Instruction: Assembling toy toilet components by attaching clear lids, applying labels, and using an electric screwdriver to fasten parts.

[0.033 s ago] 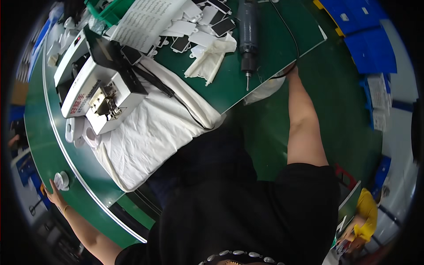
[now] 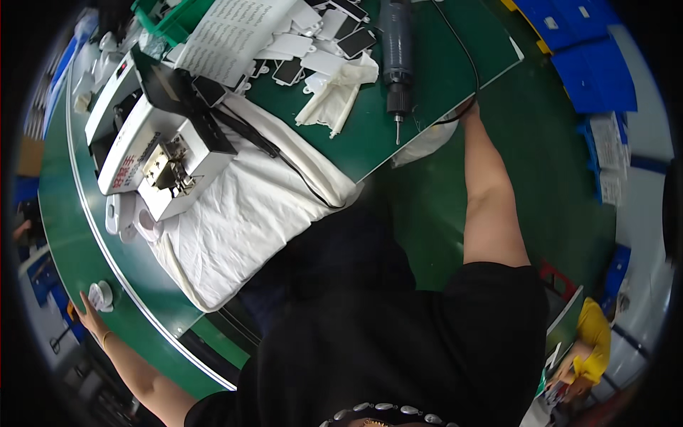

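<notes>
At the far left, my left hand (image 2: 90, 319) reaches across the green table edge, its visible fingers stretched out. Close beside it stands a small white round object (image 2: 102, 295) that looks like a roll or cup. My right hand (image 2: 470, 112) is at the right table edge, by a black cord (image 2: 474, 65); its fingers are mostly hidden. Below that edge hangs a pale translucent bag (image 2: 425, 146); contact with the hand cannot be made out. Between my arms, a white and black benchtop machine (image 2: 165, 146) stands on a white cloth (image 2: 235, 220).
A dark electric screwdriver (image 2: 397, 64) points toward me on the green table (image 2: 441, 57). Several white and black flat parts (image 2: 324, 62), a crumpled cream cloth (image 2: 331, 99), a printed sheet (image 2: 228, 39) and a green bin (image 2: 174, 25) lie farther back. Blue bins (image 2: 594, 78) and a person in yellow (image 2: 594, 338) are at right.
</notes>
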A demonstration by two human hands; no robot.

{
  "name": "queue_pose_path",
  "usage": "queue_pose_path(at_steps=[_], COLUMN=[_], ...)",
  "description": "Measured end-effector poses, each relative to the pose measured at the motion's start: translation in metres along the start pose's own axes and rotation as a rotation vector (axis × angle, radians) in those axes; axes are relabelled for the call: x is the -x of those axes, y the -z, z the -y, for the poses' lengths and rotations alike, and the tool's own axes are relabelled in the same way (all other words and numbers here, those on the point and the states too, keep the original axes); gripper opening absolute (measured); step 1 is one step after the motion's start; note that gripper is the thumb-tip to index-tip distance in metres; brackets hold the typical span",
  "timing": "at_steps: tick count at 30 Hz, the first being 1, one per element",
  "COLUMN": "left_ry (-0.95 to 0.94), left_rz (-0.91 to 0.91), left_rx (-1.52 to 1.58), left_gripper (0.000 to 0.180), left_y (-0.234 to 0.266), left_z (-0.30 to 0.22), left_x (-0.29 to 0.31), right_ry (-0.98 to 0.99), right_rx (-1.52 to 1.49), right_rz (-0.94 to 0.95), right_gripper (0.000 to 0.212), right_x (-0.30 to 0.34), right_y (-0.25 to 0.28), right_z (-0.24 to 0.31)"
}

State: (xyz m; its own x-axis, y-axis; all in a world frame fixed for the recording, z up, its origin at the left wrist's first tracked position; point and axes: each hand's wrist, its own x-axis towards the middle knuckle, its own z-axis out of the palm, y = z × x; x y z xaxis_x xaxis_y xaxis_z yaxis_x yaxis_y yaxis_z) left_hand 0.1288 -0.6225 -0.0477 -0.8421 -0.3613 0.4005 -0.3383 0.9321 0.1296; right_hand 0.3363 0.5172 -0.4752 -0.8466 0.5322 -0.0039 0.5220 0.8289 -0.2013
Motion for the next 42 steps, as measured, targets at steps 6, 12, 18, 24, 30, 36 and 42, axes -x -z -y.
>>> queue_pose_path(at_steps=[6,12,18,24,30,36,42], left_ry=[0.432,0.251,0.064,-0.467,-0.410,-0.161,0.443], left_rz=[0.337,0.500,0.129,0.464,0.463,0.190,0.279], left_rx=[0.478,0.826,0.811,0.733,0.765,0.306,-0.457], left_gripper=[0.083,0.057,0.038,0.037,0.063,0.078,0.090], left_y=[0.011,0.008,0.040,0.070,0.054,0.117,0.210], left_z=[0.063,0.125,-0.120,-0.211,-0.224,-0.126,0.014], left_x=[-0.022,-0.038,0.096,0.157,0.175,0.248,0.356], right_ry=[-0.512,-0.610,-0.516,-0.123,0.430,0.609,0.818], right_rx=[-0.621,-1.470,-1.192,-1.392,-1.585,-1.337,-1.405], right_rz=[0.247,0.152,-0.771,-0.724,-0.294,0.014,0.302], right_gripper=[0.014,0.021,0.022,0.021,0.011,0.007,0.006], right_x=[0.029,0.054,0.101,0.141,0.161,0.192,0.197], right_y=[0.071,0.109,0.215,0.303,0.326,0.318,0.299], right_z=[0.113,0.110,0.117,0.292,0.448,0.518,0.551])
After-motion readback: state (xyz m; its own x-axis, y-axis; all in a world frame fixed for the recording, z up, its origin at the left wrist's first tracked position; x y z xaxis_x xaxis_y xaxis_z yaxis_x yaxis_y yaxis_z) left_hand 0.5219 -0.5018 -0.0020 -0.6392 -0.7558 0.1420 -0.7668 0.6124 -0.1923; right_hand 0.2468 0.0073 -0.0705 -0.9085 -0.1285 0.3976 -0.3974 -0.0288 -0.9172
